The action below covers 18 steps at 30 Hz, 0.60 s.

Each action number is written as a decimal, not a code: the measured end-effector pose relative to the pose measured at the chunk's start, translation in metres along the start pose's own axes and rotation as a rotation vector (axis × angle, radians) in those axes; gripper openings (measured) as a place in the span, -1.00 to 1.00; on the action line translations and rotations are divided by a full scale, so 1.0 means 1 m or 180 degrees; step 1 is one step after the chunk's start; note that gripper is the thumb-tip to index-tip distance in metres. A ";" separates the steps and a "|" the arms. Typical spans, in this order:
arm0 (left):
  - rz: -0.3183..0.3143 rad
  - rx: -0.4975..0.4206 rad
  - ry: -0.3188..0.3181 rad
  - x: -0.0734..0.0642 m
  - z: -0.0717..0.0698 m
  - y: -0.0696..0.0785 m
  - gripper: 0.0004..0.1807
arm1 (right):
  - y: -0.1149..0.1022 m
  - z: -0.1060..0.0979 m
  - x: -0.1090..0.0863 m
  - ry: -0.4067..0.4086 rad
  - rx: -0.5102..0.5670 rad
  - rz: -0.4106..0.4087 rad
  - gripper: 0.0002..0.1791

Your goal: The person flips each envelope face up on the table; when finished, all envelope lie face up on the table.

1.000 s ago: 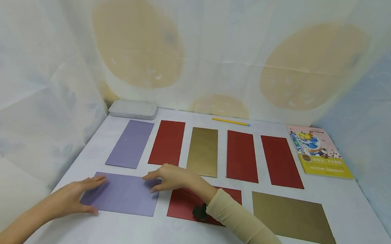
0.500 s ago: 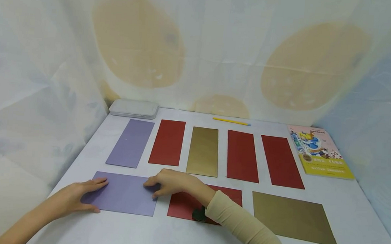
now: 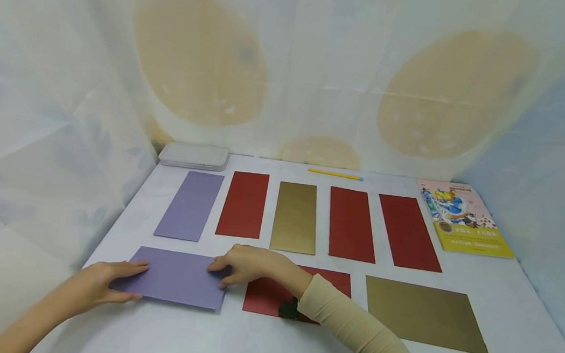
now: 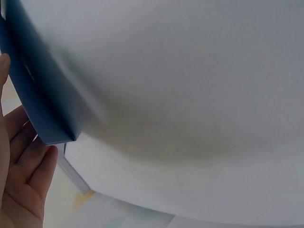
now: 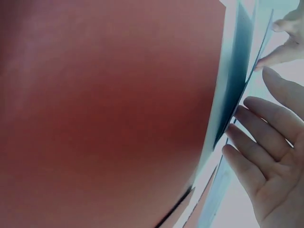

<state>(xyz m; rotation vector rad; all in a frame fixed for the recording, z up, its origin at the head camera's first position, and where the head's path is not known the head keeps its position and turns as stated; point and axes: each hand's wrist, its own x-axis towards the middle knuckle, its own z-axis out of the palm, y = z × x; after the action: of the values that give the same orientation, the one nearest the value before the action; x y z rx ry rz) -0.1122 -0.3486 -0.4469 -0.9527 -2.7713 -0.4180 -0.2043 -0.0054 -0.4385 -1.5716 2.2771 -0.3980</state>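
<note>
Near left, your left hand [image 3: 100, 282] and right hand [image 3: 254, 264] pinched the purple card [image 3: 176, 276] by its ends, seemingly apt for light, stiffish stock.

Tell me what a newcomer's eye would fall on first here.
Probably the nearer purple card at the front left, held at its left end by the left hand and at its right by the right hand. Next, likely the illustrated book at the table's far right, and the big tan patches on the cloth behind.
</note>
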 end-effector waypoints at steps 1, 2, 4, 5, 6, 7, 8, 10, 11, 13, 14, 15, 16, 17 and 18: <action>-0.0048 -0.0049 0.0005 -0.001 -0.003 0.001 -0.42 | -0.001 -0.001 0.000 -0.0005 0.0003 -0.0015 -0.50; -0.0103 -0.0084 0.0012 -0.001 -0.006 0.001 -0.45 | -0.002 -0.002 0.000 -0.0015 0.0013 -0.0037 -0.51; -0.0186 -0.0129 0.0009 -0.001 -0.011 0.002 -0.49 | -0.004 -0.004 -0.001 -0.0042 0.0023 -0.0085 -0.51; -0.0233 -0.0133 -0.0005 -0.001 -0.013 0.003 -0.51 | -0.004 -0.004 -0.001 -0.0055 0.0018 -0.0107 -0.52; -0.0264 -0.0142 -0.0012 0.000 -0.015 0.003 -0.53 | -0.004 -0.005 -0.001 -0.0071 0.0006 -0.0125 -0.52; -0.0292 -0.0149 -0.0001 0.000 -0.017 0.003 -0.56 | -0.004 -0.006 -0.001 -0.0091 0.0007 -0.0130 -0.52; -0.0313 -0.0148 0.0024 0.001 -0.019 0.003 -0.58 | -0.005 -0.007 -0.001 -0.0111 0.0015 -0.0137 -0.52; -0.0323 -0.0171 0.0062 0.003 -0.024 0.003 -0.63 | -0.006 -0.008 -0.001 -0.0148 0.0044 -0.0125 -0.53; -0.0323 -0.0188 0.0083 0.004 -0.027 0.004 -0.66 | -0.006 -0.010 -0.001 -0.0177 0.0090 -0.0110 -0.54; -0.0332 -0.0218 0.0115 0.005 -0.031 0.004 -0.71 | -0.007 -0.011 -0.001 -0.0220 0.0192 -0.0062 -0.57; -0.0347 -0.0226 0.0107 0.006 -0.033 0.004 -0.73 | -0.007 -0.012 -0.001 -0.0238 0.0242 -0.0041 -0.58; -0.0362 -0.0237 0.0094 0.007 -0.036 0.005 -0.75 | -0.007 -0.013 -0.002 -0.0253 0.0289 -0.0019 -0.59; -0.0364 -0.0237 0.0079 0.007 -0.038 0.006 -0.77 | -0.008 -0.013 -0.002 -0.0268 0.0336 0.0005 -0.60; -0.0376 -0.0242 0.0062 0.008 -0.040 0.006 -0.79 | -0.008 -0.014 -0.003 -0.0280 0.0375 0.0019 -0.61; -0.0400 -0.0238 0.0027 0.009 -0.042 0.007 -0.81 | -0.009 -0.015 -0.004 -0.0281 0.0384 0.0023 -0.61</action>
<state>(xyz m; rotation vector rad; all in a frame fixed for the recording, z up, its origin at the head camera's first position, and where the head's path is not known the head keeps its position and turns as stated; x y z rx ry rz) -0.1118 -0.3518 -0.4035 -0.7925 -2.8353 -0.5468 -0.2024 -0.0045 -0.4213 -1.4914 2.1502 -0.4462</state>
